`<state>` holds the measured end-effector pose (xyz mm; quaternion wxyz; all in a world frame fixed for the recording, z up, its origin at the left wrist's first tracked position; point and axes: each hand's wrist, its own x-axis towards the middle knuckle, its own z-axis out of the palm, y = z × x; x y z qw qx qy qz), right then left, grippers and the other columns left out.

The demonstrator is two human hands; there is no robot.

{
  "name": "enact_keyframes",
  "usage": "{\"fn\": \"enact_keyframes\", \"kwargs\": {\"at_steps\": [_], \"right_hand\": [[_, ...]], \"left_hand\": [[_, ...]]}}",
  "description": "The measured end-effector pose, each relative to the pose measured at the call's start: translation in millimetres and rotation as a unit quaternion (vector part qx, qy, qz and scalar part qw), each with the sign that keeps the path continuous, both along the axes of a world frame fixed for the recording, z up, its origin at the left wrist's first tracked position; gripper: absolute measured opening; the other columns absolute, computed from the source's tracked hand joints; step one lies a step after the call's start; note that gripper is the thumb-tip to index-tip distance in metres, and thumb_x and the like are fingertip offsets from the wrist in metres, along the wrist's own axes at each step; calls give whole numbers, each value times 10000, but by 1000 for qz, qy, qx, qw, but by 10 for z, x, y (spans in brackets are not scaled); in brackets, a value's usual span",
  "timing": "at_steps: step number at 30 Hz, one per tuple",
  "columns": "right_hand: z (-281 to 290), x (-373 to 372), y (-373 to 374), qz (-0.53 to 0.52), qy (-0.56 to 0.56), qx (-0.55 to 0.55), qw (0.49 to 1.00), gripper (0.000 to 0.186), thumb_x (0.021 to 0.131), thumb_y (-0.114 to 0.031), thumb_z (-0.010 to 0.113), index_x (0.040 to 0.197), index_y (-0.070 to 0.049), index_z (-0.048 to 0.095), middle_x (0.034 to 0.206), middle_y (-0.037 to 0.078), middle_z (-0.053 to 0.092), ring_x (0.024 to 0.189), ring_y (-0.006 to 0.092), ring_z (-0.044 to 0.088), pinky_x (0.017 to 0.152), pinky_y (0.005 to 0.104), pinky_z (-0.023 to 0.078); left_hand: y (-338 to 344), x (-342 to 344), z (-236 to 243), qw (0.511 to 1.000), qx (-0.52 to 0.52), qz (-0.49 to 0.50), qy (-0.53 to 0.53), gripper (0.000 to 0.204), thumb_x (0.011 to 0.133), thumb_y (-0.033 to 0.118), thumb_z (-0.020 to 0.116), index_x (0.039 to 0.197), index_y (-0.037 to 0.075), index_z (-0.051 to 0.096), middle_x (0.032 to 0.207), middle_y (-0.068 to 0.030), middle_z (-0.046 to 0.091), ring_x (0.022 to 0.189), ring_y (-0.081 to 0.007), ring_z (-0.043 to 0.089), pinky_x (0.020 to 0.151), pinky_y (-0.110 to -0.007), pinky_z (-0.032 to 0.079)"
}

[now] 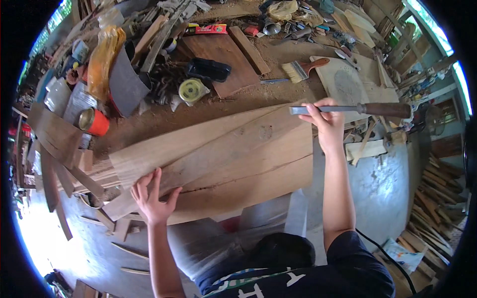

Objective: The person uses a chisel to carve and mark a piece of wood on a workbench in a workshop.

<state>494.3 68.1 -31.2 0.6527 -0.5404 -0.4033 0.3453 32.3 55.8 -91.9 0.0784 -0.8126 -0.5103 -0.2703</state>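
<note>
Beside the boards [223,159], an orange can [93,121] lies tipped.

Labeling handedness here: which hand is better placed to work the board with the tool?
Probably right. The right hand grips the file over the board's far edge; the left hand lies flat on its near edge.

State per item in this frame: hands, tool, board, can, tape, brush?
Left hand: flat on plank, fingers spread
Right hand: gripping file
File: held level above plank's far end
Plank: lying flat, cracked lengthwise
Orange can: on its side
Tape roll: lying flat
Paintbrush: lying unused
</note>
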Motion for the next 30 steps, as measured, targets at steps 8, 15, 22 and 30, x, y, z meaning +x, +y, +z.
{"fn": "enact_keyframes", "kwargs": {"at_steps": [8, 15, 22, 30], "right_hand": [[-117, -200, -77, 14, 11, -1, 1000, 151, 921, 14, 691, 919, -11, 542, 738, 0, 532, 951, 230, 723, 759, 370, 666], [-21, 172, -93, -33, -43, -5, 999, 131, 929, -8, 692, 935, -15, 561, 767, 60, 620, 890, 229, 733, 748, 368, 663], [-207, -299, -72, 84, 13, -1, 996, 149, 910, 16, 706, 911, -13, 559, 704, -21, 471, 869, 228, 730, 722, 372, 663], [-88, 232, -111, -24, -22, 2, 999, 140, 925, -3, 692, 948, -17, 555, 726, 18, 571, 877, 256, 735, 727, 395, 666]], "left_hand": [[-1, 22, -46, 1000, -3, -1, -15, 706, 732, 499, 811, 1293, 92, 678, 1202, -46, 594, 1077, -273, 556, 976, -466, 411], [-13, 6, -54, 1000, 17, 0, -4, 709, 745, 498, 799, 1298, 73, 672, 1213, -60, 597, 1101, -280, 550, 990, -466, 402], [-23, -45, -80, 1000, 23, -4, -4, 714, 777, 521, 776, 1310, 59, 663, 1216, -73, 591, 1099, -284, 544, 1001, -470, 390], [-11, -16, -82, 1000, 18, -7, -2, 744, 775, 560, 766, 1309, 51, 664, 1198, -62, 594, 1101, -280, 527, 1004, -470, 388]]}}
